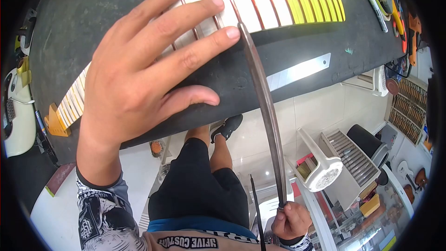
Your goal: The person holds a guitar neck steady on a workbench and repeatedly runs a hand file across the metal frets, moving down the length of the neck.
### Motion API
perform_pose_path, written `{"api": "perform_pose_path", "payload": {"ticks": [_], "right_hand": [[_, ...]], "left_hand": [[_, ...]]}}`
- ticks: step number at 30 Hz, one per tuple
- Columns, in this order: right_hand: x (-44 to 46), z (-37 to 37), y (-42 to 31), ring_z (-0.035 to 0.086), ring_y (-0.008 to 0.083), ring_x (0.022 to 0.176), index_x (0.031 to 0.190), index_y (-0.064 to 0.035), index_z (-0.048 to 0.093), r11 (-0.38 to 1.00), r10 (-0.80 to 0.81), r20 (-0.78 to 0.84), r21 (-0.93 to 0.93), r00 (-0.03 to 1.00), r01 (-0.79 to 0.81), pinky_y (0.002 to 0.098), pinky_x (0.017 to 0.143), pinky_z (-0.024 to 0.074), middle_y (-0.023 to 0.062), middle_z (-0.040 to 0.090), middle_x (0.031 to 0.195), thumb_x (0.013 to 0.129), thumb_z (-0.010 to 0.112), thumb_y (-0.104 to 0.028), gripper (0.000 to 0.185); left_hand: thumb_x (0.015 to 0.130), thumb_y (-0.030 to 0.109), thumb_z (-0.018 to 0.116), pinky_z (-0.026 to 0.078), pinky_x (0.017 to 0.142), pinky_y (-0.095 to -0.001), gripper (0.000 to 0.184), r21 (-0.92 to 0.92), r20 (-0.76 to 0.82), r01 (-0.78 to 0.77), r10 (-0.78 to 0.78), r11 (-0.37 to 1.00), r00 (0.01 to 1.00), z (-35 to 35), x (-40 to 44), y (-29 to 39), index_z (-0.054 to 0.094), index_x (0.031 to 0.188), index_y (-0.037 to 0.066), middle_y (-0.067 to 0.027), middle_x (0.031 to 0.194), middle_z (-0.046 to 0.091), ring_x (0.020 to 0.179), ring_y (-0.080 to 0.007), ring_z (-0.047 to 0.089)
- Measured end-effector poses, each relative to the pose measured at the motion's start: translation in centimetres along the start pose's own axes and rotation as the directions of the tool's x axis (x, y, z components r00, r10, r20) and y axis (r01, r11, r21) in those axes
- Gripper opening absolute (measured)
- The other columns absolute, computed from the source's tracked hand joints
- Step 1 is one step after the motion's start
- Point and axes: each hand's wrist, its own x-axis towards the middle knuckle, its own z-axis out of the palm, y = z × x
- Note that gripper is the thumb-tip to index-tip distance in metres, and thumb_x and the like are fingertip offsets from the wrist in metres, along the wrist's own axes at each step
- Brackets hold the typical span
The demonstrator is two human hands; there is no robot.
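My left hand (139,60) lies spread over a long fretted neck (274,0), its fingertips on the white-taped part. White strips cover most of the neck and yellow ones its right end, with reddish-brown lines between them. Closed round the lower end of a long, dark, slightly curved metal rod (262,93) is my right hand (291,221). The rod's upper tip meets the neck's near edge, beside my left fingertips. A shiny metal straight strip (302,70) lies on the dark bench to the right of the rod.
The dark bench top (209,79) bears a red-and-white marker (369,0) and tools at the back right. A tan block (57,121) sits at the neck's left end. Below are a white stool (320,167), a tray of files (350,155) and my legs.
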Motion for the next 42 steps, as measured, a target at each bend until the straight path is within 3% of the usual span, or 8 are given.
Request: {"api": "perform_pose_path", "payload": {"ticks": [10, 13, 16, 19, 22, 28, 34, 42], "right_hand": [[1.6, -0.6, -2.2, 0.061, 0.0242, 0.056, 0.120, -0.0043, 0.059, 0.996, 0.031, 0.044, -0.091, 0.999, -0.026, 0.0311, 0.052, 0.0496, 0.0121, 0.064, 0.070, 0.080, 0.058, 0.000, 0.041], [5.5, 0.0, -2.8, 0.062, 0.0245, 0.056, 0.120, -0.0018, 0.059, 0.999, -0.017, -0.003, -0.047, 1.000, 0.017, 0.0312, 0.054, 0.0501, 0.0132, 0.065, 0.071, 0.079, 0.058, 0.001, 0.041], [10.9, 0.5, -3.7, 0.064, 0.0246, 0.062, 0.117, 0.0006, 0.062, 0.999, -0.025, 0.066, 0.036, 0.997, 0.023, 0.0311, 0.055, 0.0529, 0.0150, 0.066, 0.078, 0.074, 0.064, 0.004, 0.043], [15.5, 2.1, -4.3, 0.060, 0.0248, 0.055, 0.115, 0.0029, 0.062, 0.996, -0.068, 0.002, 0.063, 0.998, 0.068, 0.0298, 0.055, 0.0492, 0.0145, 0.064, 0.071, 0.082, 0.058, 0.004, 0.034], [16.6, 2.5, -3.6, 0.065, 0.0243, 0.066, 0.118, 0.0015, 0.061, 0.993, -0.112, -0.021, 0.044, 0.993, 0.113, 0.0311, 0.057, 0.0535, 0.0161, 0.067, 0.081, 0.074, 0.065, 0.004, 0.044], [10.9, 0.8, -1.3, 0.064, 0.0263, 0.065, 0.120, -0.0010, 0.058, 0.993, -0.105, -0.119, 0.049, 0.987, 0.111, 0.0333, 0.057, 0.0532, 0.0153, 0.065, 0.078, 0.078, 0.064, 0.001, 0.043], [4.6, 0.0, -0.3, 0.062, 0.0255, 0.060, 0.118, -0.0007, 0.058, 0.994, 0.072, -0.072, 0.085, 0.995, -0.065, 0.0320, 0.057, 0.0521, 0.0141, 0.064, 0.073, 0.079, 0.062, 0.002, 0.039], [2.2, -0.2, 1.0, 0.062, 0.0250, 0.058, 0.113, 0.0009, 0.060, 0.991, 0.089, -0.051, 0.106, 0.995, -0.083, 0.0308, 0.057, 0.0522, 0.0138, 0.064, 0.071, 0.077, 0.062, 0.003, 0.036]], "left_hand": [[0.069, 0.056, 0.067, 0.050, 0.094, -0.0409, 0.064, -0.019, 0.049, 0.057, -0.056, 0.998, 0.997, -0.3, -0.2, 0.3, 0.067, 0.121, 0.018, -0.0038, 0.129, 0.061, 0.120, -0.0364, 0.055], [0.071, 0.054, 0.067, 0.050, 0.093, -0.0405, 0.062, -0.052, 0.061, 0.079, -0.076, 0.996, 0.995, -0.5, 0.0, 0.3, 0.066, 0.121, 0.018, -0.0026, 0.129, 0.061, 0.120, -0.0356, 0.055], [0.071, 0.053, 0.067, 0.050, 0.091, -0.0402, 0.062, -0.080, 0.065, 0.082, -0.077, 0.993, 0.995, -0.6, 0.0, 0.2, 0.066, 0.121, 0.017, -0.0033, 0.128, 0.061, 0.119, -0.0361, 0.055], [0.071, 0.053, 0.067, 0.050, 0.089, -0.0400, 0.062, -0.099, 0.073, 0.079, -0.072, 0.992, 0.995, -0.7, 0.0, 0.0, 0.066, 0.121, 0.016, -0.0040, 0.127, 0.062, 0.118, -0.0375, 0.055], [0.072, 0.052, 0.066, 0.049, 0.086, -0.0404, 0.061, -0.121, 0.084, 0.081, -0.071, 0.989, 0.994, -0.7, 0.1, -0.2, 0.066, 0.121, 0.016, -0.0037, 0.127, 0.062, 0.118, -0.0381, 0.055], [0.073, 0.052, 0.067, 0.048, 0.085, -0.0429, 0.062, -0.152, 0.119, 0.117, -0.099, 0.982, 0.988, -0.8, 0.2, 0.0, 0.064, 0.123, 0.016, -0.0036, 0.131, 0.059, 0.119, -0.0381, 0.054], [0.073, 0.051, 0.068, 0.046, 0.091, -0.0445, 0.067, -0.086, 0.179, 0.088, -0.071, 0.992, 0.981, -1.2, 0.7, 0.1, 0.059, 0.128, 0.014, -0.0067, 0.135, 0.055, 0.122, -0.0386, 0.051], [0.071, 0.052, 0.069, 0.043, 0.097, -0.0443, 0.076, -0.047, 0.137, 0.233, -0.224, 0.971, 0.965, -1.3, 1.6, 0.6, 0.056, 0.131, 0.007, -0.0113, 0.134, 0.056, 0.123, -0.0392, 0.052]]}}
